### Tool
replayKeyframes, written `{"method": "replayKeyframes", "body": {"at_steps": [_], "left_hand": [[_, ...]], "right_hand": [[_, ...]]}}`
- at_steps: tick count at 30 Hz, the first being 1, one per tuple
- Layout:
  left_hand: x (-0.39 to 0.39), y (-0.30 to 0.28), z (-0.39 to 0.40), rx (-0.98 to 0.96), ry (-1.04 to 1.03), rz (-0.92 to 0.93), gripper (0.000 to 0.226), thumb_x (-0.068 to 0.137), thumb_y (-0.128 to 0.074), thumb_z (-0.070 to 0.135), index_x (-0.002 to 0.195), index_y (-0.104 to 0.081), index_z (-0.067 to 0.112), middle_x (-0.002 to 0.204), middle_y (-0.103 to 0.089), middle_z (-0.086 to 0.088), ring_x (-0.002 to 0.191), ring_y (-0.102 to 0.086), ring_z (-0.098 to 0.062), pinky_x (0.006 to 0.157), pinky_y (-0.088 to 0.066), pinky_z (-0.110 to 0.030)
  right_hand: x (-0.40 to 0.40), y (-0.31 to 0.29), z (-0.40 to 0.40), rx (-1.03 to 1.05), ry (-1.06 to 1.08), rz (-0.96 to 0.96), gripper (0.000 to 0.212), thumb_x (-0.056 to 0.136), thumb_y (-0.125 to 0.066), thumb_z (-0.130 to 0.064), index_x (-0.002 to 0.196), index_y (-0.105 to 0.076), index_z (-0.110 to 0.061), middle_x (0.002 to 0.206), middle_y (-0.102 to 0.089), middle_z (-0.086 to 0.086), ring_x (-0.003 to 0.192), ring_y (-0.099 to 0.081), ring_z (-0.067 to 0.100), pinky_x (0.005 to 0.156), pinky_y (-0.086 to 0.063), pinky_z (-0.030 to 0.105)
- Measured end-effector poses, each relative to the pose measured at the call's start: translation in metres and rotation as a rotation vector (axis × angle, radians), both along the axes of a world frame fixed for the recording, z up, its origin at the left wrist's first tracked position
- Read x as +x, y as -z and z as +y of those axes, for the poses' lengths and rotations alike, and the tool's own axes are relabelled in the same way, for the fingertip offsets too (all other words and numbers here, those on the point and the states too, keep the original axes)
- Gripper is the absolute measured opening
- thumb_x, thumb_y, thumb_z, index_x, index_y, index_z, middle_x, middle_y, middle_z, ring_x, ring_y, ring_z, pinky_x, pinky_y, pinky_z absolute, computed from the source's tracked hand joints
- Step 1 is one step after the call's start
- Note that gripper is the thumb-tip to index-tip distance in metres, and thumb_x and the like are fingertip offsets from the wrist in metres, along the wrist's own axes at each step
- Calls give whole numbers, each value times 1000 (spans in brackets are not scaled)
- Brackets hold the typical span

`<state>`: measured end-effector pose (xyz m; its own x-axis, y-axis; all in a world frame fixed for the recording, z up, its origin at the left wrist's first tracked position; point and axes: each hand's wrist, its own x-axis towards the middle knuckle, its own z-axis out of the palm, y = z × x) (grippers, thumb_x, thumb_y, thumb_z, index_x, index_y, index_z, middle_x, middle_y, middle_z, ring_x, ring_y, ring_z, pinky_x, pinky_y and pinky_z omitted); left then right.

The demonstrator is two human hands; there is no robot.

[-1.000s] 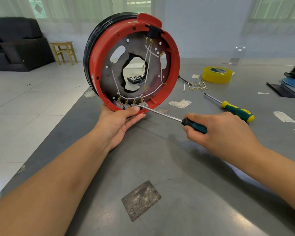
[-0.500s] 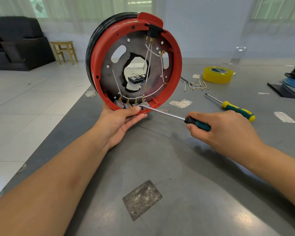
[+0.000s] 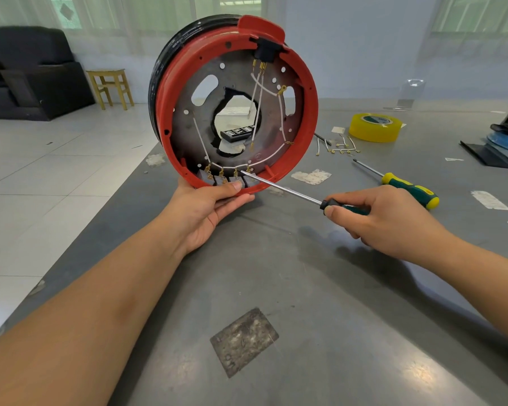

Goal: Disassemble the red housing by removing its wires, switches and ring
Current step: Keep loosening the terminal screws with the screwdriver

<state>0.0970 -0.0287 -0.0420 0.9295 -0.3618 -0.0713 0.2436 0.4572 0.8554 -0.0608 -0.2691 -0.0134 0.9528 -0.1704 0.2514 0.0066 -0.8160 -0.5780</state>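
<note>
Red housing stood on edge on the grey surface, steadied from below.

The screwdriver handle is mostly buried in the right hand, which grips it; its tip sits among the white wires just above the grey switches. The left hand clasps the housing's lower rim, thumb over the switches. The black ring shows only as a sliver behind.
</note>
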Motion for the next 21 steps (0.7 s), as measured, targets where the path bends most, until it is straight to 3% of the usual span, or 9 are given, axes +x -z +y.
{"method": "replayKeyframes", "body": {"at_steps": [10, 17, 21], "left_hand": [[0, 1, 0, 54, 42, -57, 60, 87, -70, -17, 142, -52, -2, 114, -77, -24, 101, -77, -43, 75, -66, -37], [1, 1, 0, 76, 53, -71, 60, 88, -70, -17, 142, -51, -1, 112, -77, -25, 102, -77, -41, 78, -66, -40], [1, 0, 1, 82, 55, -76, 60, 88, -69, -17, 142, -51, 1, 112, -77, -24, 101, -77, -41, 80, -66, -43]], "right_hand": [[1, -3, -7, -36, -3, 57, 7, 86, -60, -59, 90, -66, -58, 61, -68, -18, 55, -63, 0, 45, -43, 9], [1, 0, -8, -106, 36, 31, 27, 85, -57, -62, 101, -74, -50, 65, -66, -25, 61, -62, 0, 44, -43, 12], [0, 2, -6, -234, 90, -22, 38, 82, -50, -67, 106, -75, -50, 69, -68, -21, 64, -62, 1, 45, -40, 17]]}}
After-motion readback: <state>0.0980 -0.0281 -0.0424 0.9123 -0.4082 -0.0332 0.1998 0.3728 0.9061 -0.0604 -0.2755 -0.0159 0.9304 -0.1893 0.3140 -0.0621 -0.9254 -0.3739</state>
